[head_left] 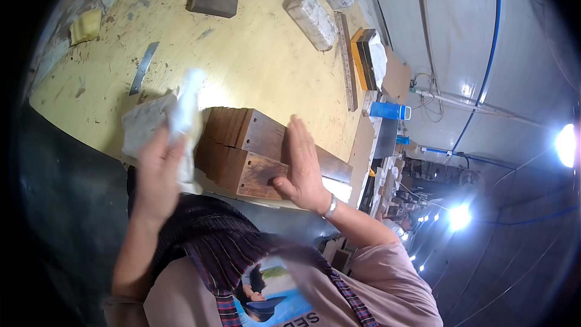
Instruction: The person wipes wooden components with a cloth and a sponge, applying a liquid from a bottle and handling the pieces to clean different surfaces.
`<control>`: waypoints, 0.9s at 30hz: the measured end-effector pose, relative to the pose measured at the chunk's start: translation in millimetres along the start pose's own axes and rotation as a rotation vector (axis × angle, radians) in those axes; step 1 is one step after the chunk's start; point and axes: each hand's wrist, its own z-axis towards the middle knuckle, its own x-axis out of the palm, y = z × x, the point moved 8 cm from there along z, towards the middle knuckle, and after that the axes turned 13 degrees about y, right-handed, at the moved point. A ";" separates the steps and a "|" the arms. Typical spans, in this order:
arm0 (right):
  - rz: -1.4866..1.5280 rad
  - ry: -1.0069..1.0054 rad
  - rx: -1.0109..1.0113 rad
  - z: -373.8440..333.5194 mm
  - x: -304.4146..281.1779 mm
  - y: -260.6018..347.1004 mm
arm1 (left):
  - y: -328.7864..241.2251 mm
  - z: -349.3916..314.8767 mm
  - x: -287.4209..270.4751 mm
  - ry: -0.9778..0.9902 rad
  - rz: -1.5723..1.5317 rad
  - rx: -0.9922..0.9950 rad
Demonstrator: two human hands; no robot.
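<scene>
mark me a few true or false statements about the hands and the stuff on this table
1. The right hand is on the wooden pieces. True.
2. The left hand is empty. False: it holds a white thing, too blurred to identify.
3. The wristband is on the left wrist. False: it is on the right wrist.
4. The yellow piece lies toward the left side of the table. True.
5. The dark block touches the wooden pieces. False: it lies apart from them, near the top of the picture.
</scene>
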 end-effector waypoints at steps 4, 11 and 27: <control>-0.047 0.038 -0.020 7.2 6.7 0.0 | -7.9 -1.8 63.2 0.192 0.529 0.325; -0.076 0.029 -0.038 6.2 5.3 1.5 | 48.6 -44.3 1.9 0.067 0.205 -0.031; -0.074 0.044 -0.033 9.6 6.2 3.3 | 4.6 -38.8 64.0 0.163 0.665 0.494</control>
